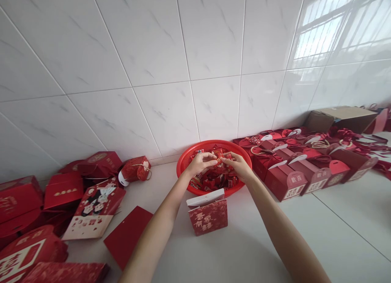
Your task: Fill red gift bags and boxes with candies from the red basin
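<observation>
A red plastic basket [182, 164] full of red-wrapped candies [209, 184] stands against the wall. Over it, my left hand [201, 162] and my right hand [238, 165] meet from either side, fingertips pinched on a small red candy packet [219, 157]. Part of the packet is hidden by the fingers, and it blends in with the candies below. Just in front of the basket, between my forearms, a red gift box [208, 218] with gold characters stands upright, its white-lined top open.
On the right, rows of red gift boxes [285, 181] line the wall, with a cardboard box [345, 113] behind. Red boxes [63, 191], a cartoon-printed box [94, 207] and a flat red piece [130, 234] lie left. A tiled wall [159, 71] rises behind.
</observation>
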